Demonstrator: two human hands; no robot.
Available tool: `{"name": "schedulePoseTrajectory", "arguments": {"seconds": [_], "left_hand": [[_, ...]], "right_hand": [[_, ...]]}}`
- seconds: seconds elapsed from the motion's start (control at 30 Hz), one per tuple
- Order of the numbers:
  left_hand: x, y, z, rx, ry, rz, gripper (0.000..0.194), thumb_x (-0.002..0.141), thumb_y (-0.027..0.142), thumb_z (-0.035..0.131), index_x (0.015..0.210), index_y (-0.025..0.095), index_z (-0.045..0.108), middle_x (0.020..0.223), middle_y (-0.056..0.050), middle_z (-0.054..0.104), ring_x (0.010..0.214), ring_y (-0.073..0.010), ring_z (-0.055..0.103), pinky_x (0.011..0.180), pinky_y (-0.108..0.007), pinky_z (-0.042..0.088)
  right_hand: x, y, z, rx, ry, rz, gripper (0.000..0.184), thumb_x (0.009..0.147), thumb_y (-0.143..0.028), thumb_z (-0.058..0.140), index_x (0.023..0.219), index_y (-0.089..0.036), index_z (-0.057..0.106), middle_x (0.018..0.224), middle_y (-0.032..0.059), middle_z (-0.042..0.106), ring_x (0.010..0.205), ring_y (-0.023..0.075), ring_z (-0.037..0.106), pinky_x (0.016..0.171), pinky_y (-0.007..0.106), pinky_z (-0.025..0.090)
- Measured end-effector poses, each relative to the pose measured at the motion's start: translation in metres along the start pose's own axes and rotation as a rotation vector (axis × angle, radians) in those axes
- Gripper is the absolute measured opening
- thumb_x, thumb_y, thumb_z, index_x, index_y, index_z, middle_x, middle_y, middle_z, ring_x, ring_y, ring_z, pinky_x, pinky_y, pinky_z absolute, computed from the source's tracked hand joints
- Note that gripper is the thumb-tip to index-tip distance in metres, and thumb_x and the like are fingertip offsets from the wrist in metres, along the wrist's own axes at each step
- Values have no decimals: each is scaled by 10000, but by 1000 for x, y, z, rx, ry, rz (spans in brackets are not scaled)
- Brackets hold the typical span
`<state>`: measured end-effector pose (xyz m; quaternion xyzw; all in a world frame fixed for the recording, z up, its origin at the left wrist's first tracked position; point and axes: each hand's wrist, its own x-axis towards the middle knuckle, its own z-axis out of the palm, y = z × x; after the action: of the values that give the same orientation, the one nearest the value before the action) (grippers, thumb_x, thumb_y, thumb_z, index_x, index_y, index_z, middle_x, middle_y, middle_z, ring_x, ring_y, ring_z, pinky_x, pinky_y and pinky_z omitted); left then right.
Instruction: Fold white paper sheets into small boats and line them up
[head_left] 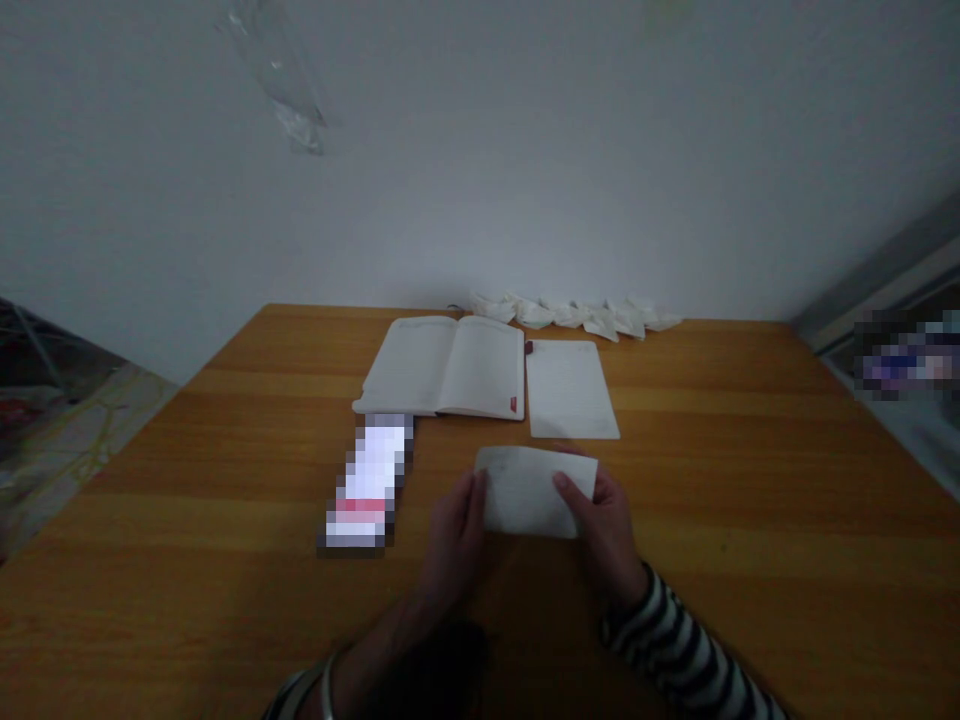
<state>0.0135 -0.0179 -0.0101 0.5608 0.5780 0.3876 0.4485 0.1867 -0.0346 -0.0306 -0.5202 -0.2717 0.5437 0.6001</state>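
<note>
Paper sheet: A pale paper sheet [529, 497], wider than it is deep, is held between two bare hands over the desk [750, 480], in front of the open notebook [480, 370] and toward its right.
Left hand: The left hand [456, 525] grasps the sheet's left edge in its grip, a light-colored bangle [328, 690] circling the wrist.
Right hand: The right hand [609, 525] pinches the sheet's right side in its grip, thumb pressed on the upper face; a black-and-white striped sleeve [694, 655] covers the forearm.
Lined page: A loose lined page [571, 390] lies flat, just right of the notebook.
Phone: A phone [367, 485], its lit display pixelated, rests at the notebook's near-left edge.
White pieces: Crumpled white paper pieces [581, 315] form a row behind the notebook, extending to its right.
Wall: A clear plastic bag [281, 80] hangs on the pale wall [487, 180], above and left of the notebook.
</note>
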Motion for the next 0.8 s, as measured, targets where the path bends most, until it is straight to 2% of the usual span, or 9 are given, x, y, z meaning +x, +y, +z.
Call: {"name": "schedulePoseTrajectory", "arguments": {"seconds": [0.07,0.17,0.3,0.43,0.5,0.57,0.67,0.73,0.8], "left_hand": [[0,1,0,-16,-44,2,381,966,477,422,837,172,611,706,-23,607,642,-171,534,590,-269,407],[0,1,0,-35,-47,-10,374,965,471,427,861,169,621,735,-29,625,668,-174,549,607,-267,421],[2,2,0,-48,2,-36,381,956,476,440,864,163,636,760,-36,640,696,-180,566,627,-268,438],[4,3,-1,-85,12,-51,379,942,485,463,896,158,649,822,-49,670,776,-201,607,700,-283,476],[5,2,-2,-81,18,-65,390,943,492,454,874,157,641,805,-51,668,782,-209,615,699,-290,485],[7,-1,-2,-44,18,-67,399,952,487,432,876,155,639,801,-58,672,779,-216,622,692,-298,493],[12,-6,-3,47,4,-26,379,976,430,394,1089,148,622,954,-91,700,850,-231,644,743,-326,506],[14,-9,-5,134,-8,-12,412,982,389,385,1294,155,515,1076,-114,692,900,-247,657,786,-361,510],[15,-10,-7,212,-24,-19,463,980,372,388,1391,160,420,1131,-132,681,906,-262,668,799,-392,513]], "right_hand": [[0,0,-3,-45,-5,36,335,734,-443,790,915,-167,732,893,89,780,747,247,720,661,347,570],[0,-2,-3,-54,23,47,328,732,-462,788,853,-159,755,851,91,783,716,250,721,645,352,567],[0,-3,-3,-7,-30,10,292,777,-423,764,940,-180,747,909,77,782,782,249,729,733,377,577],[0,-2,-3,27,-82,-19,266,836,-393,710,1021,-202,715,953,70,775,832,249,729,740,375,583],[-1,-2,-2,30,-105,-39,354,861,-389,676,1172,-221,654,988,71,769,850,249,729,728,370,587],[-1,0,0,8,-98,-83,526,884,-391,639,1370,-249,497,997,72,764,832,241,729,695,362,590],[1,6,-1,-128,-52,-188,704,902,-378,605,1509,-280,263,1037,83,746,836,229,721,707,366,591],[3,10,-4,-267,-31,-244,671,898,-360,608,1492,-285,305,1096,95,723,890,225,708,786,387,584],[7,12,-8,-385,-7,-282,592,875,-337,638,1424,-280,425,1070,87,715,896,221,698,824,395,572]]}}
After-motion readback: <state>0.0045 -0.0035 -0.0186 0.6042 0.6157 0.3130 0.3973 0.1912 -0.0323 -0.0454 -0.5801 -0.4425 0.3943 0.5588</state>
